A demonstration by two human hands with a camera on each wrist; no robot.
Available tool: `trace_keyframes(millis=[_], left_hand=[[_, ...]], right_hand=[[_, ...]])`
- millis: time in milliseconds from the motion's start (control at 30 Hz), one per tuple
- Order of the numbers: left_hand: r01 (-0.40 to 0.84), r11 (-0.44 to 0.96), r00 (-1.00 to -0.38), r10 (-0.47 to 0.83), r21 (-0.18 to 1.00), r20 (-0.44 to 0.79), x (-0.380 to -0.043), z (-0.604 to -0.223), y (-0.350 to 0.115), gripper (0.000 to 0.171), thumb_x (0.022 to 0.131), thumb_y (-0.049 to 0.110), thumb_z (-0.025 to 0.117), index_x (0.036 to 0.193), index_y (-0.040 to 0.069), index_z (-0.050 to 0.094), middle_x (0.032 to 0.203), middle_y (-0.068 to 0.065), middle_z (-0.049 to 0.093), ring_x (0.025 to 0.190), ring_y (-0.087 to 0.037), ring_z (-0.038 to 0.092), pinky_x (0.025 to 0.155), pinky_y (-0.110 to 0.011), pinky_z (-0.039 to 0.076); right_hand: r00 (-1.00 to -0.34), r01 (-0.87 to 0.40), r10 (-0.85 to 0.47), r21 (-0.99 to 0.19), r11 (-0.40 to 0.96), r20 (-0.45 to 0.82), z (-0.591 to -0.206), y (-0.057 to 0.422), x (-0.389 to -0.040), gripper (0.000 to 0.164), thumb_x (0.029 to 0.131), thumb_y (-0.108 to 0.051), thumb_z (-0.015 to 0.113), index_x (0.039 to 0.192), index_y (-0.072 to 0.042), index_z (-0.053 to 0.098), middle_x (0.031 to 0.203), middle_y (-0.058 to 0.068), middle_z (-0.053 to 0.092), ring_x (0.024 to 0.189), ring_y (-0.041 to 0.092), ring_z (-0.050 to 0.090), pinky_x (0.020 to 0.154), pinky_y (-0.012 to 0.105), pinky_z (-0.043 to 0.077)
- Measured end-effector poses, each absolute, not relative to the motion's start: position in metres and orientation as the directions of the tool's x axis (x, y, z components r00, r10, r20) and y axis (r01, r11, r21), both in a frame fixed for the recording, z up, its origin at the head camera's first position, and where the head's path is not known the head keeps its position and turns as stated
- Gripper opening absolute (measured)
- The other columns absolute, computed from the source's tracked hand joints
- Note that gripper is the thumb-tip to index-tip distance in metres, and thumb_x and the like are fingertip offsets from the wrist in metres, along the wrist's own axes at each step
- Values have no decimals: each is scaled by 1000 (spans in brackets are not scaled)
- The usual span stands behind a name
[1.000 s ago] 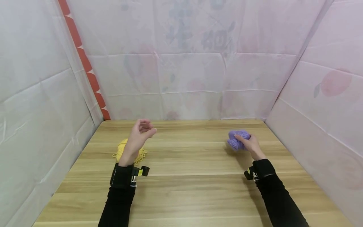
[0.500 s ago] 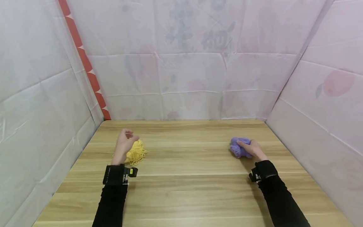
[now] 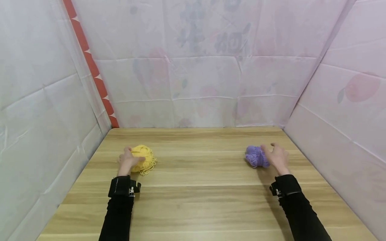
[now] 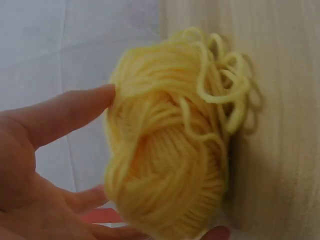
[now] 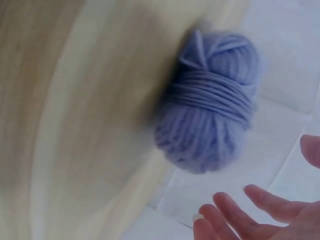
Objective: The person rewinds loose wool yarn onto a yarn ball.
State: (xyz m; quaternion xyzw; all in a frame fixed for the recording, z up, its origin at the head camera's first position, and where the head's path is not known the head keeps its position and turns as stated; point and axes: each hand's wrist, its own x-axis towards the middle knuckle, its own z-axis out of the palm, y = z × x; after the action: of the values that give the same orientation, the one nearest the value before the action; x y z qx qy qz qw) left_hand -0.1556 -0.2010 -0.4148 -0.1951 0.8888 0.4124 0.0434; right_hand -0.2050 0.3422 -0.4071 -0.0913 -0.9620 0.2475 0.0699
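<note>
A yellow ball of yarn (image 3: 144,156) with loose loops lies on the left part of the table. My left hand (image 3: 126,162) is at its left side. In the left wrist view the thumb (image 4: 75,110) touches the yellow yarn (image 4: 165,150), and the fingers reach round its lower end, where one fingertip shows past it. On the right, a purple ball of yarn (image 3: 256,156), bound round its middle, rests on the table. My right hand (image 3: 278,159) is just right of it, fingers spread and holding nothing; the right wrist view shows a gap to the purple yarn (image 5: 207,105).
The wooden table (image 3: 193,207) runs back to a pale printed cloth wall (image 3: 205,77). Similar cloth walls (image 3: 337,134) stand along both sides. A red scalloped strip (image 3: 90,63) goes down the back left corner.
My left hand has come down from above the yellow yarn to its left side and touches it. The right hand set the purple yarn on the table, let go and drew back rightward.
</note>
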Motion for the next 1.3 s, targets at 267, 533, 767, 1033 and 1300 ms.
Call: trace_keyframes(millis=[267,533,767,1033,1300], left_hand=[[-440,560,-898,-279,702,-340,-164,-426,-207,109,85,35,69,150,0,-11,145,-48,8,136,-61,10,111,-67,20],[-354,541,-931,-278,763,-235,-179,-417,-200,96,79,16,74,150,4,10,144,-42,11,126,-53,33,104,-61,36],[-159,337,-982,-151,928,-113,-179,-379,-180,97,75,4,78,149,8,17,143,-26,33,125,-38,43,98,-45,50],[32,121,-997,67,992,24,-168,-317,-132,96,73,4,80,146,17,19,131,-15,44,107,-24,55,84,-29,56],[105,26,-942,321,994,91,-148,-284,-79,91,78,10,79,146,26,21,132,-11,41,108,-24,57,86,-33,55]], right_hand=[[-976,92,183,-534,840,120,-398,334,-198,68,99,-48,40,135,10,42,131,40,47,116,54,48,89,59,43],[-977,45,160,-601,798,139,-387,313,-200,60,99,-42,45,133,7,46,133,36,47,118,50,48,94,59,42],[-980,-120,26,-689,714,197,-370,276,-197,50,98,-28,52,131,9,48,134,34,47,120,46,46,100,56,40],[-922,-372,-284,-810,454,264,-355,192,-189,56,97,-28,58,144,-1,39,144,23,46,132,37,44,106,53,40],[-867,-201,-461,-979,-29,191,-325,127,-173,55,100,-39,48,148,-18,30,135,6,53,119,19,57,100,34,49]])
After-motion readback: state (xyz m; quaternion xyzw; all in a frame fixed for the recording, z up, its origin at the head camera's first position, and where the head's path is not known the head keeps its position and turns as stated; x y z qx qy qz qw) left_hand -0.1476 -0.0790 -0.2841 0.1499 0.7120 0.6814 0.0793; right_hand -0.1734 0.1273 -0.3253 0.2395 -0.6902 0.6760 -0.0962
